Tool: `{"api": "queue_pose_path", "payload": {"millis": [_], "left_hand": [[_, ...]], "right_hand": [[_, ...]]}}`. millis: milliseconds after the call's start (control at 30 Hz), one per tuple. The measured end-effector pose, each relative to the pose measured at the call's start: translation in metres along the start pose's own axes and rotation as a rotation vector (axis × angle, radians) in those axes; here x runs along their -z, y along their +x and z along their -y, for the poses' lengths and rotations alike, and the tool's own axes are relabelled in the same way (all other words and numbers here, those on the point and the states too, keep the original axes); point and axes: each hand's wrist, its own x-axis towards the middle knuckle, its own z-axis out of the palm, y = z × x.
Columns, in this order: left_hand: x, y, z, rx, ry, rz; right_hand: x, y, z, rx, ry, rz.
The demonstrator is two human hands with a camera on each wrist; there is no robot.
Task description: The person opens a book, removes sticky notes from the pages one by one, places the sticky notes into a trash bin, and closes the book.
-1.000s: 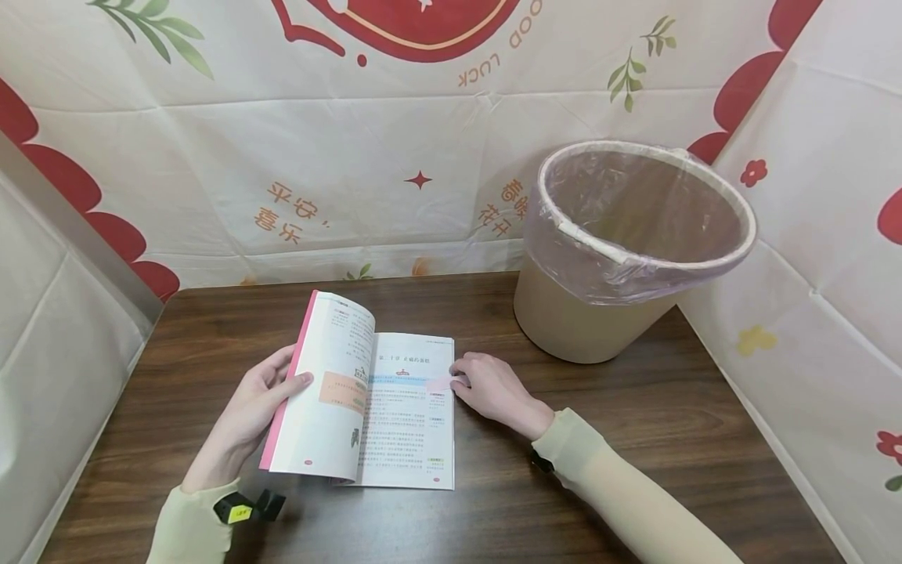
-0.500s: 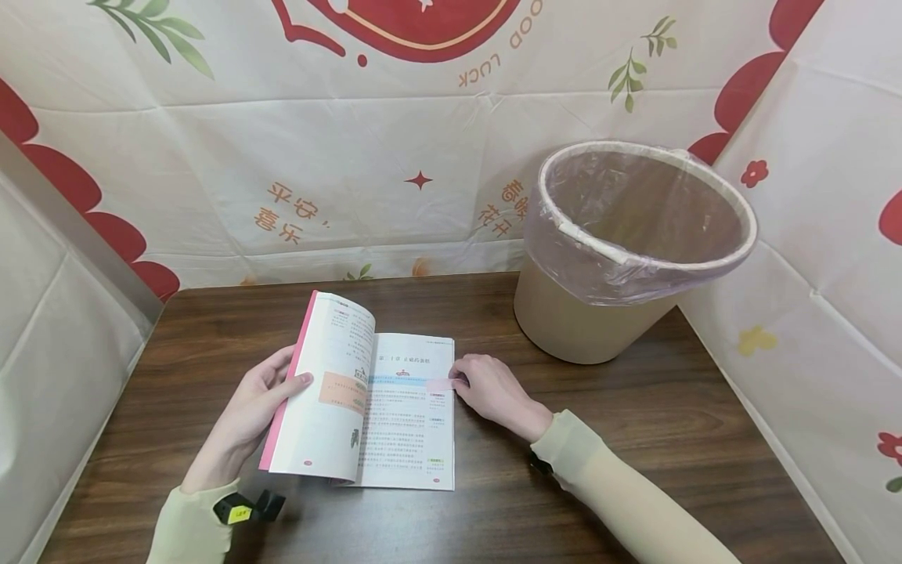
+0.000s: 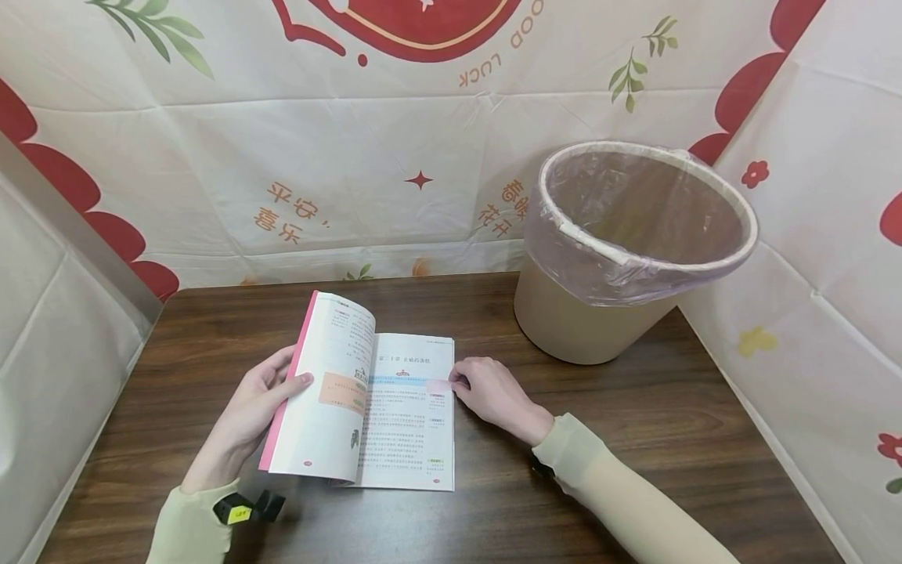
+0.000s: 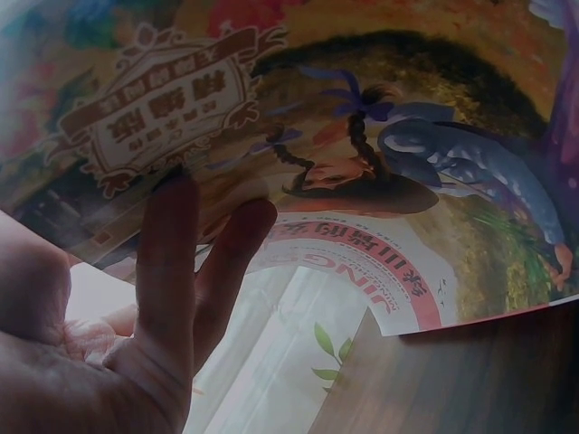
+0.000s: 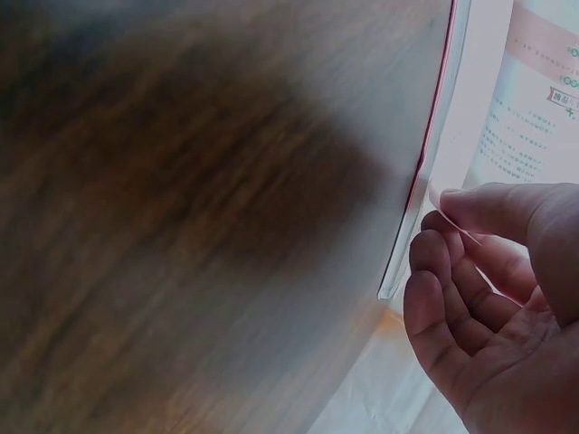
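An open book (image 3: 402,439) with a pink edge lies on the table, its left half raised. My left hand (image 3: 254,407) grips that half, thumb on the page and fingers behind it. The left wrist view shows those fingers against the illustrated cover (image 4: 498,172), which pictures a figure with braids. At the right page's outer edge, my right hand (image 3: 496,395) pinches the end of a pale pink paper slip (image 3: 438,386), which overlaps the page margin. Seen from the right wrist, the slip's thin edge shows between thumb (image 5: 498,206) and forefinger, the other fingers curled below.
A beige waste bin (image 3: 571,329) lined with a clear plastic bag stands at the back right of the dark wooden table (image 3: 634,439). Behind it hangs a white printed cloth (image 3: 338,141), with more cloth along both sides.
The pink slip, tilted across the margin a second ago, now lies straighter along the page. My right hand has shifted only slightly; the left hand and book have stayed in place.
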Motion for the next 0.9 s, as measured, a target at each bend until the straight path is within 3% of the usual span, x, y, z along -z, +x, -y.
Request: {"api": "queue_pose_path", "payload": {"millis": [900], "left_hand": [[0.0,0.0,0.0,0.007,0.006,0.0]], "right_hand": [[0.002,-0.011,0.011,0.072,-0.003,-0.019]]}}
